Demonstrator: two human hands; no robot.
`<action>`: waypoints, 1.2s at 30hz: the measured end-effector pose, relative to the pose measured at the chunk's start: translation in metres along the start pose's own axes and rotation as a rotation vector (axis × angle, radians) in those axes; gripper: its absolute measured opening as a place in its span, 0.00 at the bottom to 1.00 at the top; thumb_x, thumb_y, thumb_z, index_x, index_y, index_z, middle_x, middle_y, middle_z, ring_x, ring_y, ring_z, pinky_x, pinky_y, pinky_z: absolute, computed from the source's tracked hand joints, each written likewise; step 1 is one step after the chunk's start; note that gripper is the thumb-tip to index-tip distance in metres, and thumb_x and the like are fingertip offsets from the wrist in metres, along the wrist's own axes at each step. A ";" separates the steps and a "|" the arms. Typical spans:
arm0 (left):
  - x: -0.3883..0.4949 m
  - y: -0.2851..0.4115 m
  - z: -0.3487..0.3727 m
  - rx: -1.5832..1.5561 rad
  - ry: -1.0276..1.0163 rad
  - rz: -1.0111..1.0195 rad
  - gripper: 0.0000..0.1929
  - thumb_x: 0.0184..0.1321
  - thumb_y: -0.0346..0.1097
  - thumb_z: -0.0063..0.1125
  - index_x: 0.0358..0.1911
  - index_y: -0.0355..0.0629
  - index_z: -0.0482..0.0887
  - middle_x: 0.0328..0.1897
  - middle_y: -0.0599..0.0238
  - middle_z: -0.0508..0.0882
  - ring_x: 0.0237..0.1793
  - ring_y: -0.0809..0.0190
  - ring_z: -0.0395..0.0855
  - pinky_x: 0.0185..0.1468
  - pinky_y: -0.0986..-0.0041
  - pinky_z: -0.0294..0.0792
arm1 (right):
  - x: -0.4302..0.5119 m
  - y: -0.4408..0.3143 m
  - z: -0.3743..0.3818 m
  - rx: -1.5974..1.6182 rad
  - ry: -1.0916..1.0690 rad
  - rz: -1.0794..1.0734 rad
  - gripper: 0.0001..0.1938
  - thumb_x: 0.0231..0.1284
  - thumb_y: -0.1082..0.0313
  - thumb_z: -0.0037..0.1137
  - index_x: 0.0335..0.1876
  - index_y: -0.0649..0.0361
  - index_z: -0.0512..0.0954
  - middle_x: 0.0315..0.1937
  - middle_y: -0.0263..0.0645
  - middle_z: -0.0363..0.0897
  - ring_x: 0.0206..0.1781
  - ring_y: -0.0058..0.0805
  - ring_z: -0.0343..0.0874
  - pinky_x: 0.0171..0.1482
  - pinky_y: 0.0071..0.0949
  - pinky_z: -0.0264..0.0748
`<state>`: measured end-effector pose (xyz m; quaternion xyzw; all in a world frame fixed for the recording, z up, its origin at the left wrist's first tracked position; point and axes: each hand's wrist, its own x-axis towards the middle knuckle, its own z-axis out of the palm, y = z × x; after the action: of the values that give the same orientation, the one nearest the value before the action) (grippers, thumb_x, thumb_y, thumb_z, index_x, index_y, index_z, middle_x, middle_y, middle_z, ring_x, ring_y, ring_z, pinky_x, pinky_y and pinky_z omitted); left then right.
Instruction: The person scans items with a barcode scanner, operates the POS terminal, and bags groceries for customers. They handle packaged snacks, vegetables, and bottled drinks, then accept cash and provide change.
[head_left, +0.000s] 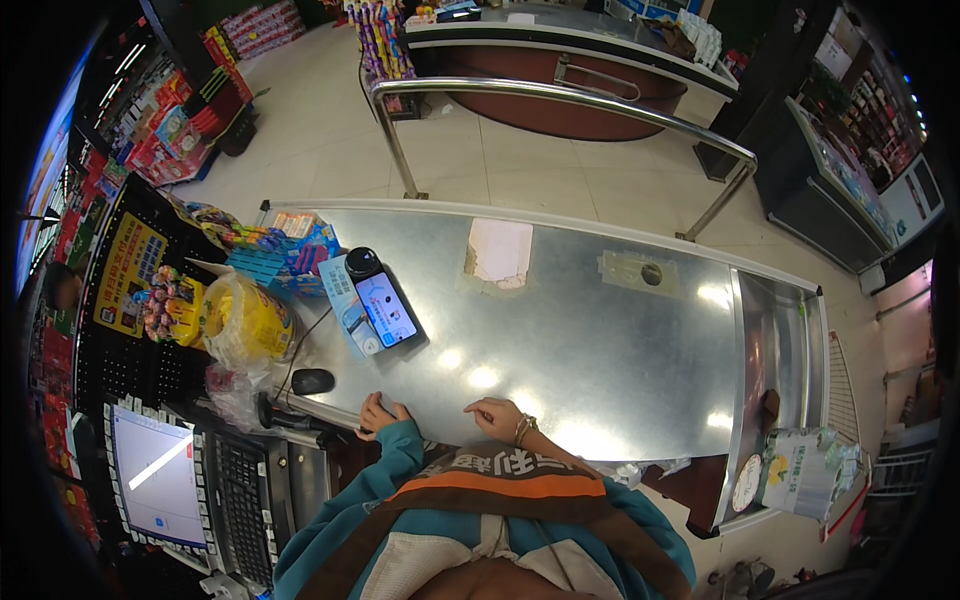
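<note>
My left hand (386, 416) rests at the near edge of the metal checkout counter (600, 352), its fingers a little apart and holding nothing visible. A black computer mouse (313, 382) lies just beyond it to the left. My right hand (496, 418), with a bracelet at the wrist, lies on the counter in front of my apron (499, 487). Its fingers are loosely bent, the index finger reaching furthest, and nothing shows in it. Farther up the counter, a payment device with a lit screen (384, 309) stands on a blue printed base (346, 311).
On the left are a yellow plastic tub (251, 319), lollipops (166, 307), boxed sweets (304, 251), a monitor (157, 472) and a keyboard (241, 502). A steel rail (562, 91) stands beyond the counter. A plastic-wrapped pack (799, 472) sits at the right end.
</note>
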<state>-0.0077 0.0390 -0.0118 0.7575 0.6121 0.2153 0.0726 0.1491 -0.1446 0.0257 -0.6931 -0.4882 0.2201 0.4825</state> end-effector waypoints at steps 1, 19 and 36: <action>0.000 0.000 -0.001 0.001 -0.014 -0.014 0.20 0.50 0.41 0.56 0.50 0.57 0.73 0.60 0.75 0.70 0.66 0.60 0.60 0.66 0.39 0.31 | 0.000 0.000 0.000 0.002 0.012 -0.014 0.09 0.59 0.72 0.50 0.42 0.56 0.80 0.29 0.38 0.79 0.23 0.29 0.76 0.27 0.25 0.74; 0.001 0.001 -0.001 0.003 -0.018 -0.025 0.20 0.49 0.41 0.56 0.49 0.57 0.74 0.59 0.76 0.71 0.65 0.61 0.60 0.66 0.40 0.31 | 0.000 0.001 0.001 -0.016 -0.015 0.019 0.10 0.60 0.70 0.48 0.43 0.55 0.80 0.30 0.37 0.80 0.23 0.28 0.76 0.28 0.25 0.74; 0.001 0.003 -0.003 0.017 -0.044 -0.044 0.21 0.49 0.41 0.56 0.50 0.59 0.74 0.61 0.75 0.70 0.67 0.61 0.58 0.67 0.40 0.29 | -0.001 0.002 0.002 0.004 -0.011 0.029 0.10 0.60 0.71 0.48 0.43 0.55 0.80 0.29 0.37 0.79 0.21 0.28 0.75 0.27 0.25 0.73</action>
<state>-0.0062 0.0392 -0.0078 0.7490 0.6286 0.1919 0.0844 0.1485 -0.1443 0.0226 -0.6977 -0.4804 0.2321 0.4781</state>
